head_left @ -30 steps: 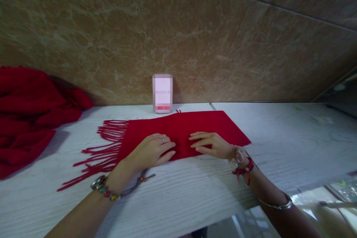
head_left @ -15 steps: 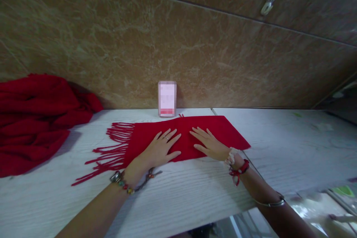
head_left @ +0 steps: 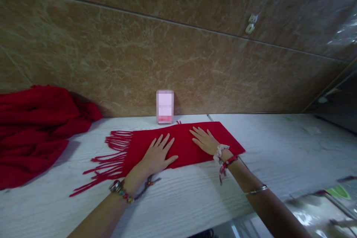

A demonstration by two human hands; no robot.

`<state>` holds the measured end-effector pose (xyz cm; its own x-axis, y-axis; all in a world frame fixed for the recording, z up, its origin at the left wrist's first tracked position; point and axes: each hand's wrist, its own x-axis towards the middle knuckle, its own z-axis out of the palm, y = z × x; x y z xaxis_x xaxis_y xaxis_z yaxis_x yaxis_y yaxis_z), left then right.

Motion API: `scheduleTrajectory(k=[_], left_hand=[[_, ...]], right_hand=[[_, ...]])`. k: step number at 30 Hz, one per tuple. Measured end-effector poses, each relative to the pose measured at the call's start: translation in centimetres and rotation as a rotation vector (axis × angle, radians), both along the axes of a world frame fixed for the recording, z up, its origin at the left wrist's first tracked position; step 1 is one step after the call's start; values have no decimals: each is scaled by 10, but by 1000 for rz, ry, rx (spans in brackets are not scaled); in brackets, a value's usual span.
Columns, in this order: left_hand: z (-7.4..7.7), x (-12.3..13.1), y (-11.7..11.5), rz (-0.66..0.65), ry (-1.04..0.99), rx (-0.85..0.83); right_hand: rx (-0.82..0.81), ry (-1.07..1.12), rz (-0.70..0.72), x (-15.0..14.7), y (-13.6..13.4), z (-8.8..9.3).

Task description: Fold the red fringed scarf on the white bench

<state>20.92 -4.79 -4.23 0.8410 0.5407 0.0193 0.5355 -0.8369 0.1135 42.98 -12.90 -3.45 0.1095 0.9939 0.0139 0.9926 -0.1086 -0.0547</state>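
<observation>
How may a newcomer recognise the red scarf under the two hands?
Along the marbled wall runs a white table. On it, beneath the left hand and right hand, lies the fringed red scarf: flat, unlike the crumpled red cloth.

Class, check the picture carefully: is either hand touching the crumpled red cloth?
No, the left hand and right hand both lie spread on the flat fringed cloth, apart from the crumpled cloth.

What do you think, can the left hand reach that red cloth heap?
Probably yes: between the left hand and the red cloth heap lie only the flat red scarf, its fringe and the white tabletop.
</observation>
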Motion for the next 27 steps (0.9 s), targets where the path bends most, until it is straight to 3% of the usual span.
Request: scheduleTrajectory(k=[5,8,10,13,16,19,22,27], left_hand=[[-2,0,2,-8,-22,0],[-2,1,3,5,-49,14],[-2,2,4,41,-72,33],[-5,3,5,115,-76,51],[-7,3,6,151,-61,44],[-8,1,6,156,-56,30],[-6,1,6,155,-45,16],[-5,2,8,154,-15,9]], right_hand=[[-9,-75,-276,63,-18,-3],[12,-87,-352,78,-18,0],[56,-68,-293,69,-9,3],[111,-7,-112,33,12,6],[72,37,43,-9,31,3],[13,34,100,-26,41,-2],[-29,-1,26,-9,40,-4],[-99,-65,-269,55,14,2]])
